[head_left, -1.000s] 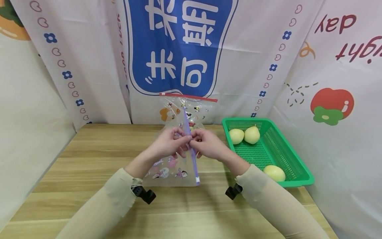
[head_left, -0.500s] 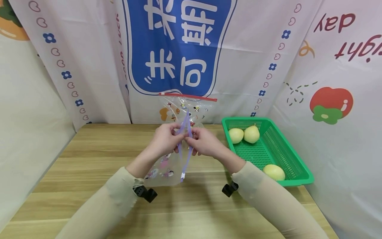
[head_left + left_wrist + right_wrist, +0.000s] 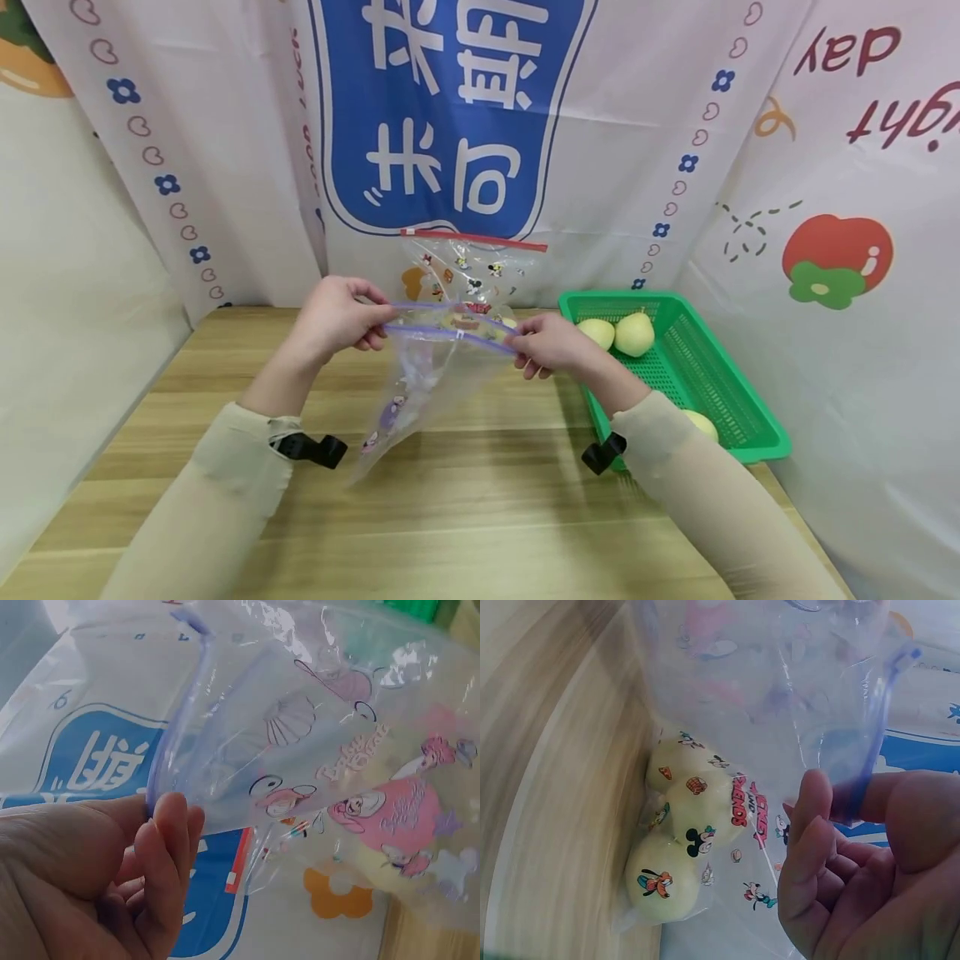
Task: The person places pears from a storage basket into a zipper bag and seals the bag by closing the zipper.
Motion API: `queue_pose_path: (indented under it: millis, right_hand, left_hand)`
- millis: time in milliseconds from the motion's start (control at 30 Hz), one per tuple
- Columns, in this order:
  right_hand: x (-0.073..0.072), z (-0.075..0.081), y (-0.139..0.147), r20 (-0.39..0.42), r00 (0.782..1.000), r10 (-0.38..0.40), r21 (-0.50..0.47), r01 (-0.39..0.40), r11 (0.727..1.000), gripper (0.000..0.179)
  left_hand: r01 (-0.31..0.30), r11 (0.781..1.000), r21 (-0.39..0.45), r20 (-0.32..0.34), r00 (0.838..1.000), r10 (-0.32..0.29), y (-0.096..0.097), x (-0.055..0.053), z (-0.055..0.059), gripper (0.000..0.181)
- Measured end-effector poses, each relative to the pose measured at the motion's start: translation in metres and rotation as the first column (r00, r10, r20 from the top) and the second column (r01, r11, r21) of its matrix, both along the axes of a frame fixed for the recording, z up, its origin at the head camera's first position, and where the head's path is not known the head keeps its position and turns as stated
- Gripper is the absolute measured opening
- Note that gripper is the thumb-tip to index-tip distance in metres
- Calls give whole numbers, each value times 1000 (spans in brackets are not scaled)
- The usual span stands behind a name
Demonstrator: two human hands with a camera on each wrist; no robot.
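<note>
Both hands hold a clear zip bag [image 3: 420,379] with purple zip strips and pink cartoon prints. My left hand [image 3: 341,317] pinches one end of its mouth, between thumb and fingers. At the other end my right hand [image 3: 551,346] pinches the strips. The mouth lies crosswise with its two strips apart, a white slider between the hands, and the body hangs below, tilted left. Behind it a second clear bag [image 3: 472,267] with a red zip stands upright against the cloth. In the right wrist view, several pale pears [image 3: 664,874] show inside that second bag.
A green basket [image 3: 750,408] stands at the right of the wooden table [image 3: 450,533]. Pale pears [image 3: 633,333] lie in it, one partly hidden by my right sleeve. A printed cloth [image 3: 247,167] rises along the table's back, with others at the sides.
The hands have moved apart from near touching, left hand to the left and right hand to the right. The purple zip, first lengthwise and together, has parted and swung crosswise.
</note>
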State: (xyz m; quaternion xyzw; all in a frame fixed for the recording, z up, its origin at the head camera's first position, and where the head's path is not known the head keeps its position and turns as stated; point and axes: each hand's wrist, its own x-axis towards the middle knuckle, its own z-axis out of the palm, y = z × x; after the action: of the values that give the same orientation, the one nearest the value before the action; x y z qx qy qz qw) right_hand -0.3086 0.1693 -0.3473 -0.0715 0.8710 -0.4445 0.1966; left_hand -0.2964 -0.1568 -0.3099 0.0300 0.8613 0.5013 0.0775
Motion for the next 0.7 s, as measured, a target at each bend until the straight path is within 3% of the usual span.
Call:
queue_pose_path:
  millis: [267, 700]
  right_hand:
    - [0, -4, -3, -35, 999, 2, -4, -2, 1000, 25]
    - [-1, -8, -2, -71, 997, 38, 37, -36, 999, 26]
  left_hand:
    - [101, 984, 150, -5, 995, -102, 14, 2, -11, 37]
    - [95, 969, 228, -66, 994, -82, 44, 7, -31, 33]
